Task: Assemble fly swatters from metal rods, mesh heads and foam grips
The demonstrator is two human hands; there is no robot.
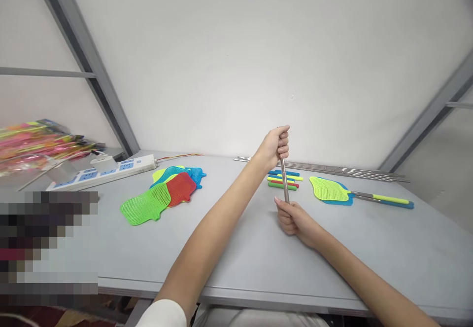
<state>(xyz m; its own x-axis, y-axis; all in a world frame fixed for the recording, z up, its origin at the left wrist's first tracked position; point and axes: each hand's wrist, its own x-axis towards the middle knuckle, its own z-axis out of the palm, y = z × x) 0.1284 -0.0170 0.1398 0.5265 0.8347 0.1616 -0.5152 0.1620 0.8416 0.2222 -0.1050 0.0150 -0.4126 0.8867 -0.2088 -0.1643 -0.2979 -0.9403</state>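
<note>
A thin metal rod [285, 181] stands nearly upright above the table in both hands. My left hand [275, 144] is closed around its upper part, and my right hand [295, 222] is wrapped about its lower end. Both rod ends are hidden by the fingers. Behind the rod lie several coloured plastic handles [283, 185] in blue, yellow, red and green. To the left, loose fly swatter heads [146, 203] overlap in a pile. On the right rest two fly swatters, with a yellow one [332, 190] on top of a blue one [397, 204].
Long metal rods [351, 170] lie along the back of the grey table [229, 263], by the wall. A white power strip [121, 170] with plugs sits at the left. Wrapped colourful goods [40, 142] are heaped beyond it. Grey frame posts [88, 60] stand at both sides.
</note>
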